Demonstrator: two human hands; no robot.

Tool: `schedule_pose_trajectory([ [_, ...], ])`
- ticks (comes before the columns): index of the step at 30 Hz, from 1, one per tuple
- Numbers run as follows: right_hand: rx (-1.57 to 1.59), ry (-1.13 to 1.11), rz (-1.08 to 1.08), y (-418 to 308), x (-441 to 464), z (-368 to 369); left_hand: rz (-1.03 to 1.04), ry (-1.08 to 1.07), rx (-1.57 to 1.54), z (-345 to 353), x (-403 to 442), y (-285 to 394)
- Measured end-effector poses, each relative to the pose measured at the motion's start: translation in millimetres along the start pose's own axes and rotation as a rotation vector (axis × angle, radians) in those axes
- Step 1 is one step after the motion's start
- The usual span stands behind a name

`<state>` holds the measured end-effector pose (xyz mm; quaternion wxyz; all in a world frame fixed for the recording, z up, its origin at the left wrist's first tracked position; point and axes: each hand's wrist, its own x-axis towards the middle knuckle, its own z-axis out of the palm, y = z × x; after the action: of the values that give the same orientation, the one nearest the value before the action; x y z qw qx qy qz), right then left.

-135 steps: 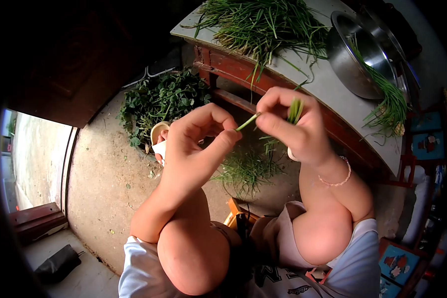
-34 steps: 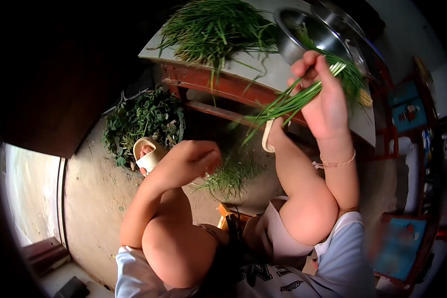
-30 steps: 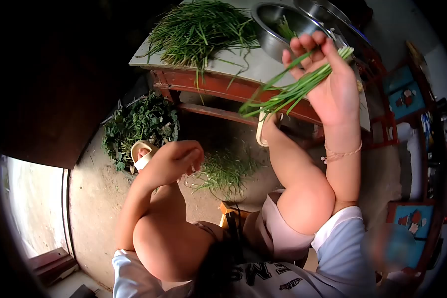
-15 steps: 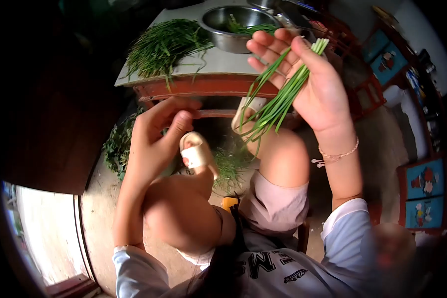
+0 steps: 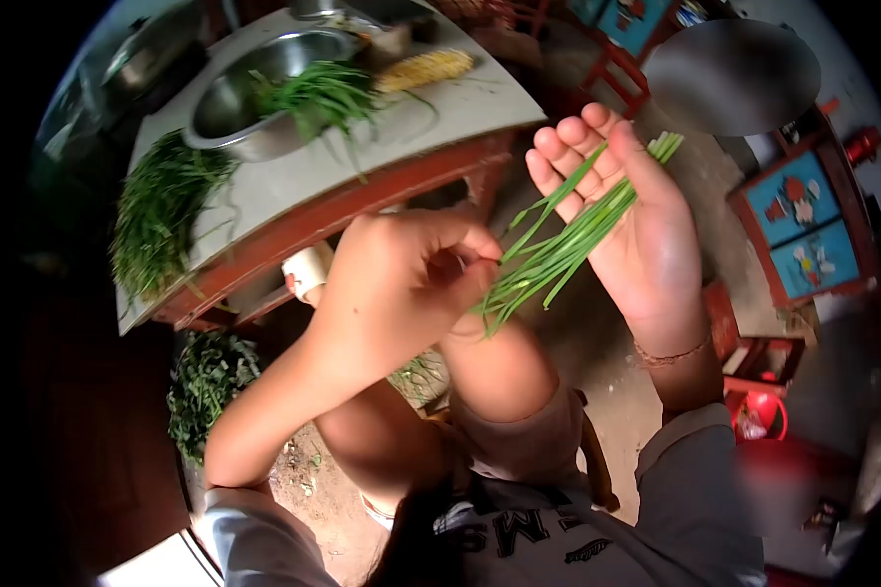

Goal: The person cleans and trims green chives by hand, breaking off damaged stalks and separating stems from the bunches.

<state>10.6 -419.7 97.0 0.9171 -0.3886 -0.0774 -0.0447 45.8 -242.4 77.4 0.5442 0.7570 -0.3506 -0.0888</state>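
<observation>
A small bunch of green stalks lies across the palm of my right hand, its pale cut ends held under the thumb. The fingers of that hand are partly spread. My left hand is closed in a pinch at the leafy tips of the bunch. On the table beyond, a large heap of green stalks hangs over the left edge. A steel bowl stands beside it, with more green stalks over its rim.
A yellow bundle lies on the table behind the bowl. Dark leafy plants are on the floor at the left. Blue-panelled cabinets and a red bucket stand at the right. My knees are below my hands.
The view has swung to the right, and the table now appears further left and turned. My left hand has come across to the tips of the bunch, which stays in my right hand.
</observation>
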Motion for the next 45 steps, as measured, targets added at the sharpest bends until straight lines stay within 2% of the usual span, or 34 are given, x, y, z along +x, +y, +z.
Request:
schedule_pose_trajectory([
  [5,-0.052,0.146,-0.094,-34,-25,-53,0.031,-0.156,0.058,45,43,5],
  [9,-0.05,0.332,-0.166,-54,-45,-97,-0.052,-0.29,-0.033,88,80,0],
  [11,0.051,0.262,-0.247,-58,-55,-130,0.208,-0.354,0.134,108,97,-6],
  [12,0.001,0.364,-0.261,-59,-58,-136,0.23,-0.453,0.199,115,107,-5],
  [15,0.058,0.407,-0.317,-58,-66,-171,0.206,-0.61,0.224,143,130,-10],
  [16,0.068,0.443,-0.338,-58,-68,-176,0.307,-0.571,0.219,154,136,-17],
  [20,0.013,0.67,-0.376,-62,-75,-192,0.3,-0.564,0.161,191,153,-42],
  [23,0.072,0.7,-0.393,-61,-85,-206,0.37,-0.631,0.171,207,160,-50],
  [28,0.098,0.793,-0.409,-57,-93,-215,0.308,-0.729,0.06,226,163,-70],
  [30,0.086,0.817,-0.424,-52,-93,-220,0.162,-0.761,-0.013,227,161,-77],
  [31,0.11,0.808,-0.424,-49,-92,-222,0.156,-0.762,-0.023,227,157,-83],
  [33,0.137,0.808,-0.408,-36,-87,-225,-0.295,-0.775,-0.388,225,148,-99],
  [34,0.144,0.828,-0.383,-32,-84,-225,-0.297,-0.772,-0.387,223,149,-103],
  [36,0.147,0.847,-0.343,-24,-78,-227,-0.487,-0.782,-0.595,219,150,-110],
  [37,0.152,0.851,-0.335,-20,-76,-228,-0.496,-0.78,-0.596,218,150,-114],
  [39,0.142,0.84,-0.369,-16,-71,-231,-0.34,-0.769,-0.543,216,154,-121],
  [40,0.144,0.841,-0.362,-14,-69,-232,-0.346,-0.766,-0.544,216,155,-123],
  [42,0.064,0.823,-0.399,-14,-67,-234,-0.222,-0.805,-0.451,218,158,-124],
  [45,0.059,0.817,-0.43,-13,-63,-233,-0.308,-0.752,-0.538,221,158,-131],
])
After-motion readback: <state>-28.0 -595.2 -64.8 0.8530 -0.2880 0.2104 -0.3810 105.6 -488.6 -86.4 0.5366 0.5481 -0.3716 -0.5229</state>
